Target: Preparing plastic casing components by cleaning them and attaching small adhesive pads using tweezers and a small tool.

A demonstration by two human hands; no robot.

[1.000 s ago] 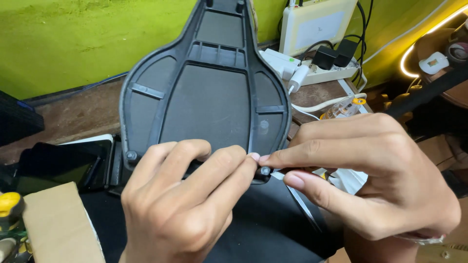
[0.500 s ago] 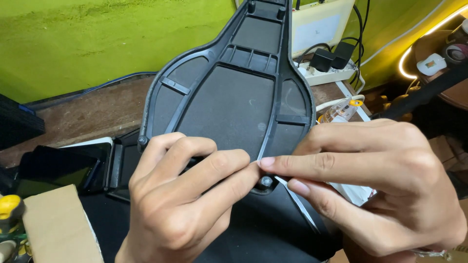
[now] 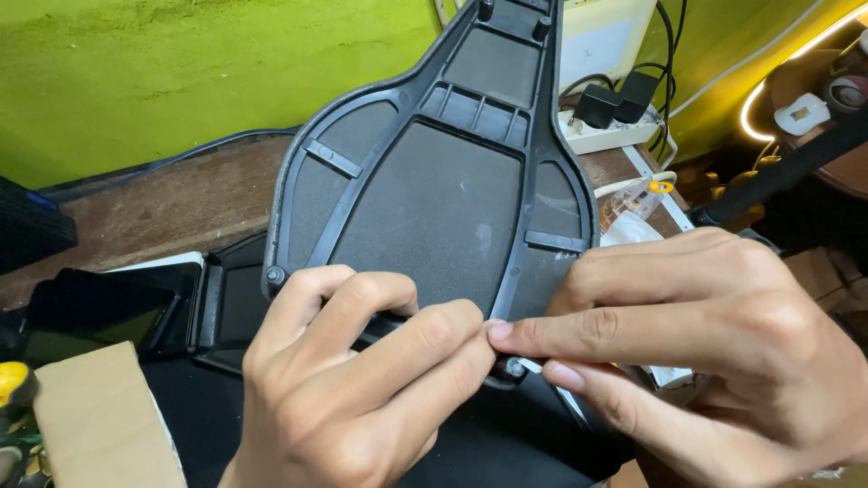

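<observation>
- Hands meet at the near, wide edge of a black plastic shell, a ribbed, pear-shaped moulding that narrows toward the far end and stands tilted up above the table.
- Left hand curls over that lower rim, fingers bent and pressed on it, grasping the edge.
- Right hand pinches with thumb and forefinger at the same rim, just above a small screw boss; its fingertip touches the left hand's.
- Judged from its thin walls and ribs, the shell looks light and fairly stiff, with some flex in the flat panels; the matte surface should not slip.
- Best hold seems the thick rim or ribs, not the thin centre.
- Nearby: a dark phone, a cardboard piece, a white power strip with black plugs.
</observation>
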